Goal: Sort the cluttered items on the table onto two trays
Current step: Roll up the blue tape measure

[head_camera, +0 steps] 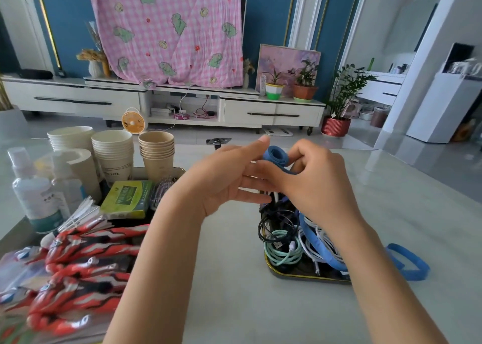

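My right hand [310,176] grips a small rolled-up blue strap [276,155] above the middle of the table. My left hand [229,179] is beside it with straight fingers touching the roll and the right fingers. Below them a dark tray with a gold rim [300,277] holds coiled cables: black [273,226], mint green [280,252] and white [313,242]. The blue strap's tail [407,262] loops over that tray and onto the table at the right. A second tray [180,170] at the left carries cups and a green box [127,198].
Stacks of paper cups [156,153] stand at the back left, with white bottles [34,189] beside them. Red and white packets [78,265] lie in a heap at the near left. A pack of white sticks [80,213] rests next to the bottles.
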`<state>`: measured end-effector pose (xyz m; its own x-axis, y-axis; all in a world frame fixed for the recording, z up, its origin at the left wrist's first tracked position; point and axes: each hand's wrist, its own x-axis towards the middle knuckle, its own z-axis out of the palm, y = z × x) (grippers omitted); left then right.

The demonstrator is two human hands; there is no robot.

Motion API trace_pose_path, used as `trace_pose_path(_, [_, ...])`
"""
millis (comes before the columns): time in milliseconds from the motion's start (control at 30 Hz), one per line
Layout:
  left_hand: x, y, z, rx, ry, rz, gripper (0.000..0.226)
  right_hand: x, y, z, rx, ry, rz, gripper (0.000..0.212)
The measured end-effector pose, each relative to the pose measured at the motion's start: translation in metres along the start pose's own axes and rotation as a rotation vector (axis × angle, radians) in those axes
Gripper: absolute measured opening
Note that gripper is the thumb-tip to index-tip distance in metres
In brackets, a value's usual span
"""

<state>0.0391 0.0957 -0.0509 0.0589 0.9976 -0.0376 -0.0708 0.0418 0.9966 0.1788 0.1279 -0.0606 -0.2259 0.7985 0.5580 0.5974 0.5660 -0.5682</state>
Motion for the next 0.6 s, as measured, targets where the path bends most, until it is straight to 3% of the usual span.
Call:
trace_pose_path(233, [0.012,-0.007,0.022,-0.033,0.294,0.116,0.014,-0.004,-0.009,0.001,-0.177,0.057,-0.091,0.032])
trace_pose_path(400, [0.011,-0.005,0.013,-0.180,0.288,0.101,0.009,-0.001,0.000,-0.003,-0.052,-0.083,-0.123,0.028])
trace_pose_path(600, [-0.007,0.002,-0.014,0.047,0.060,-0.092,0.019,0.002,0.004,-0.015,0.159,-0.395,-0.131,0.043])
